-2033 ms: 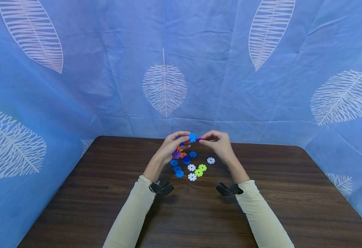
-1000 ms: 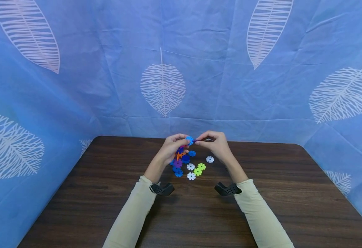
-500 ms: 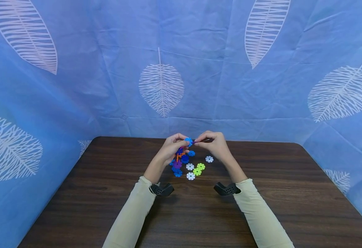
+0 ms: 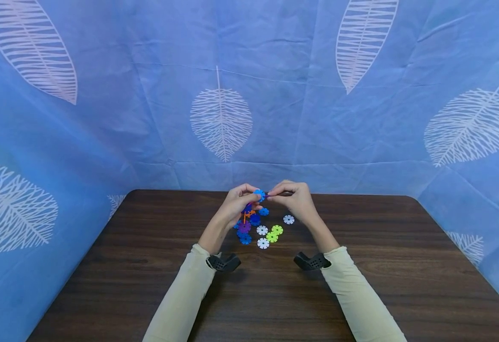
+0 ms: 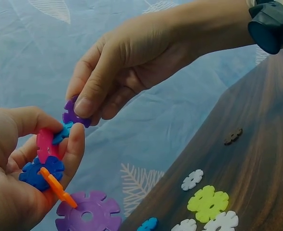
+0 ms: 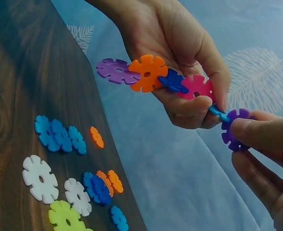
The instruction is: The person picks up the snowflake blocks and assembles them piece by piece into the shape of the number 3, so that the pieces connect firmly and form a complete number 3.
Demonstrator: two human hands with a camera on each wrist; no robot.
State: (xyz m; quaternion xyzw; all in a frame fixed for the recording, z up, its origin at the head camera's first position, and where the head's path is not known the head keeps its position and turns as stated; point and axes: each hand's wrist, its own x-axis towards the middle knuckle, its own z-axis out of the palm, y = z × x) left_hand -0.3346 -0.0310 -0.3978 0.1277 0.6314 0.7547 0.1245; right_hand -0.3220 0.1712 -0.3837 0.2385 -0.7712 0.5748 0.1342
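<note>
In the head view, both hands are raised above the far part of the table. My left hand (image 4: 232,205) pinches a light blue disc (image 4: 259,195) near one end of a linked chain of notched discs. Seen from the right wrist, the chain runs through a pink disc (image 6: 197,88), a dark blue disc (image 6: 173,80), an orange disc (image 6: 148,73) and a light purple disc (image 6: 117,71) at the far end. My right hand (image 4: 296,199) pinches a dark purple disc (image 6: 235,129) between thumb and fingers, and it meets the light blue disc's edge.
Loose discs lie on the wooden table (image 4: 360,266) below the hands: several blue ones (image 4: 245,238), white ones (image 4: 263,243), yellow-green ones (image 4: 272,237) and some orange ones (image 6: 96,137). One white disc (image 4: 288,219) lies apart to the right. A blue leaf-patterned cloth (image 4: 275,118) hangs behind.
Over the last two seconds the light blue and dark purple discs came closer together, moving slightly left and down, and the chain's hanging end dropped lower. In the last half second both hands barely moved.
</note>
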